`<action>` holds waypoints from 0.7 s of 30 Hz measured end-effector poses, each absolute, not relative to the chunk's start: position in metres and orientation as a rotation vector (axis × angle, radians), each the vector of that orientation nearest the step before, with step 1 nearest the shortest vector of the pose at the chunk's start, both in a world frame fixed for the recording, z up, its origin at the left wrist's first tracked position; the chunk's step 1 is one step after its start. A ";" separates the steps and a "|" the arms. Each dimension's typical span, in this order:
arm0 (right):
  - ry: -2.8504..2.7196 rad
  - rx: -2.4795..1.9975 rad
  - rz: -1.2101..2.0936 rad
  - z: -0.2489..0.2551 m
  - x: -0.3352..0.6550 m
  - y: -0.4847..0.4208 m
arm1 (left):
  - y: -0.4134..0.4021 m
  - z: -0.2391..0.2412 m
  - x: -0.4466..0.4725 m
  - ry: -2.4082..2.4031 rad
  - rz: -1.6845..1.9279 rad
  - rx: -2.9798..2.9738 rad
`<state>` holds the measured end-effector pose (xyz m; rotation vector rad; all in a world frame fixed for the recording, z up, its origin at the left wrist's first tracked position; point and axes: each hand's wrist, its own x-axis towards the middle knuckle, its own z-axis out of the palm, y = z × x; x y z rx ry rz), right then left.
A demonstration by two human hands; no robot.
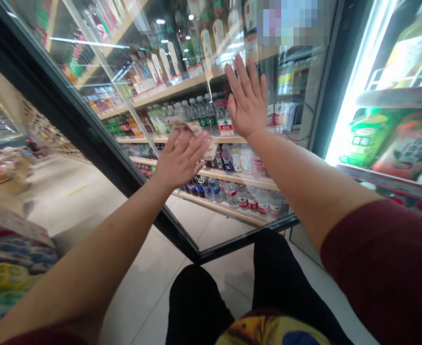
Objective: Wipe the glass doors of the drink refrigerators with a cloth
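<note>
Cloth (191,127) largely behind left hand (182,158), blurred

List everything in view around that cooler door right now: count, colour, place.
glass door: one, black-framed, swung open across the centre
cloth: one, beige and crumpled, against the glass at centre
small bottles: many, clear and dark with red or blue labels, seen in the glass in rows
wooden shelves: several, light brown, seen in the glass
large bottles: at least two, green and red, in the lit cooler at right
light strip: one, white, on the cooler's edge
packaged goods: a heap, multicoloured, lower left
floor: pale tiles
trousers: black, bottom centre
sleeve: dark red, right arm
left hand: holds the cloth on the glass
right hand: fingers spread, flat on the glass
</note>
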<state>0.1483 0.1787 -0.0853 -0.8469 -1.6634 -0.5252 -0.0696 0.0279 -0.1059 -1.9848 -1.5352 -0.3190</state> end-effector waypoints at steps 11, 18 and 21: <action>-1.673 -0.879 -0.525 -0.085 0.151 0.175 | 0.046 -0.044 -0.100 -1.295 -0.607 -1.564; -1.661 -0.884 -0.576 -0.085 0.151 0.174 | 0.037 -0.037 -0.088 -1.245 -0.056 -2.030; -1.653 -0.862 -0.592 -0.085 0.151 0.172 | 0.041 0.005 -0.109 -1.273 -0.305 -1.725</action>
